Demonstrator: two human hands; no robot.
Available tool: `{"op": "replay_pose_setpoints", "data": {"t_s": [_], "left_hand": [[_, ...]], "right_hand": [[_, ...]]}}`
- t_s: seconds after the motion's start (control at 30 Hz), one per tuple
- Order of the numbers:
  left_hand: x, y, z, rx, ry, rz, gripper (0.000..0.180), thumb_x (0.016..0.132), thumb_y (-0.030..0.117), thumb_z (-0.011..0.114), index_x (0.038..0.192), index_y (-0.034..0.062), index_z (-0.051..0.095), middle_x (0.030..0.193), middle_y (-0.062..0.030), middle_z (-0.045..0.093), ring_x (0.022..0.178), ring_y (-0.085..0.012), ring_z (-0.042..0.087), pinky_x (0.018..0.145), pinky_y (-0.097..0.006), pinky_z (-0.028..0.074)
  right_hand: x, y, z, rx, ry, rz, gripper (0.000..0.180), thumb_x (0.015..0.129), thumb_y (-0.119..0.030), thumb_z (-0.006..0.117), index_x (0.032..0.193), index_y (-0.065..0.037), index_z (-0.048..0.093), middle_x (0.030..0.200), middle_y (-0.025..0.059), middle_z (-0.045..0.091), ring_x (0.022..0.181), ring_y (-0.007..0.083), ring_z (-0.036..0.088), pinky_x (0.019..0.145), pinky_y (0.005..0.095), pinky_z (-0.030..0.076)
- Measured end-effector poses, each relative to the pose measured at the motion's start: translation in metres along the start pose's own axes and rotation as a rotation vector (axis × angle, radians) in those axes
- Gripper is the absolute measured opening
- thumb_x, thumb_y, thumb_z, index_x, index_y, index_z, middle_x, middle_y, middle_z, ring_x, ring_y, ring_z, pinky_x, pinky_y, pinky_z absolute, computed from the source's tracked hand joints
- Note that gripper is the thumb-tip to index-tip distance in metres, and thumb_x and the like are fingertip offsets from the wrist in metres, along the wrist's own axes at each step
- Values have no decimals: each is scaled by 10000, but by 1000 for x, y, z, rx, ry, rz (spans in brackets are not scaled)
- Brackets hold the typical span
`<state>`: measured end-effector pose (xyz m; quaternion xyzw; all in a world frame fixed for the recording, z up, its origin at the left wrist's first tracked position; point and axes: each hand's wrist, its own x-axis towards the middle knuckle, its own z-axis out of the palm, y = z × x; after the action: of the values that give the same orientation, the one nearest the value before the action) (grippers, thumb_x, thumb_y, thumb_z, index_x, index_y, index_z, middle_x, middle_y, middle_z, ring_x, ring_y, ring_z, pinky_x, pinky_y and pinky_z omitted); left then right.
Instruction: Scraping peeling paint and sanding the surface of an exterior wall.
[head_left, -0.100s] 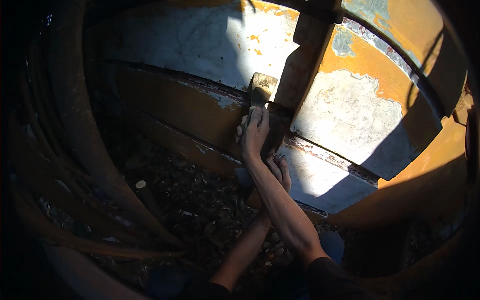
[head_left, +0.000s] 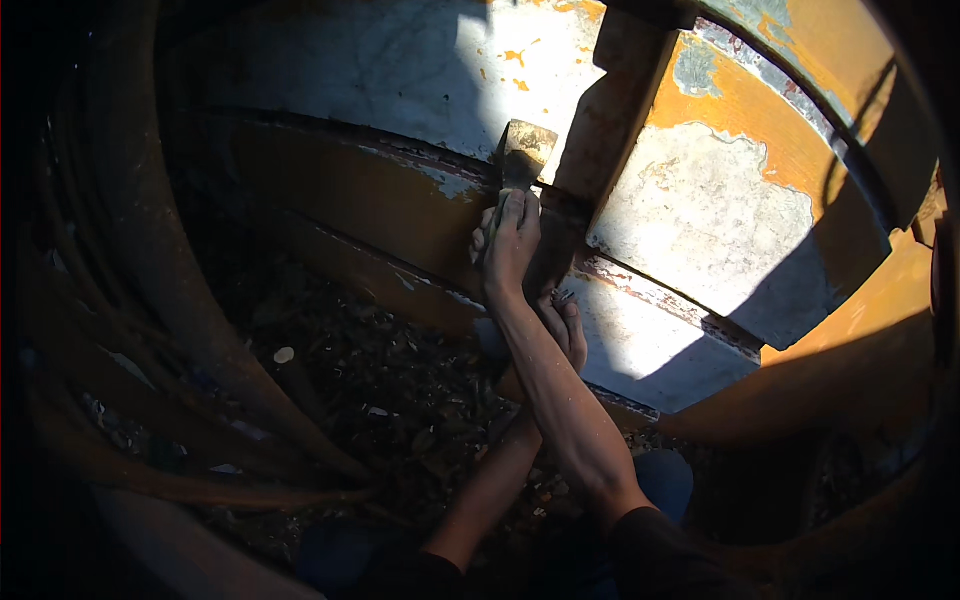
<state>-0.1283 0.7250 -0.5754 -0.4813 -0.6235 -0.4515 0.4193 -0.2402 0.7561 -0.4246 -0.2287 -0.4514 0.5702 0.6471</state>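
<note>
My right hand point(head_left: 512, 240) is wrapped round the handle of a paint scraper point(head_left: 530, 142). Its broad, worn blade points away from me and lies against the white, sunlit part of a wooden panel point(head_left: 390, 75), near a raised dark seam. Below it, my left hand point(head_left: 566, 325) is beneath the crossing right forearm, close to the lower white panel point(head_left: 620, 330). Its fingers are curled, and shadow hides what they hold, if anything. Flecks of orange paint remain on the upper panel around the blade.
An upright wooden rib point(head_left: 622, 120) stands right of the blade. Beyond it is a patchy orange and white panel point(head_left: 720, 200). Dark curved beams point(head_left: 200, 280) bend along the left. Leaves and chips litter the ground point(head_left: 400, 400), with a pale round piece point(head_left: 284, 355) among them.
The view has tilted a little, so the panels sit higher in the picture. The scraper and my right hand have slid slightly farther up the panel. My left hand stays low beside it.
</note>
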Motion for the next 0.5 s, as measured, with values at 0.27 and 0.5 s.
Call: {"op": "replay_pose_setpoints", "data": {"t_s": [0.27,0.5], "left_hand": [[-16,15,10,-96,-14,9,604,1014,167,585,1491,-23,267,1381,-330,491,1285,-459,503,1045,-519,425],[-21,5,17,-579,-520,-300,611,1019,179,568,1507,-14,256,1394,-335,471,1281,-458,501,1059,-550,415]], "right_hand": [[-7,6,-17,-88,24,20,241,1074,-378,423,1076,-140,460,666,28,483,434,120,454,378,263,347],[-4,13,-5,-31,13,27,254,1069,-391,433,1049,-138,452,683,36,495,433,127,466,370,270,348]]}}
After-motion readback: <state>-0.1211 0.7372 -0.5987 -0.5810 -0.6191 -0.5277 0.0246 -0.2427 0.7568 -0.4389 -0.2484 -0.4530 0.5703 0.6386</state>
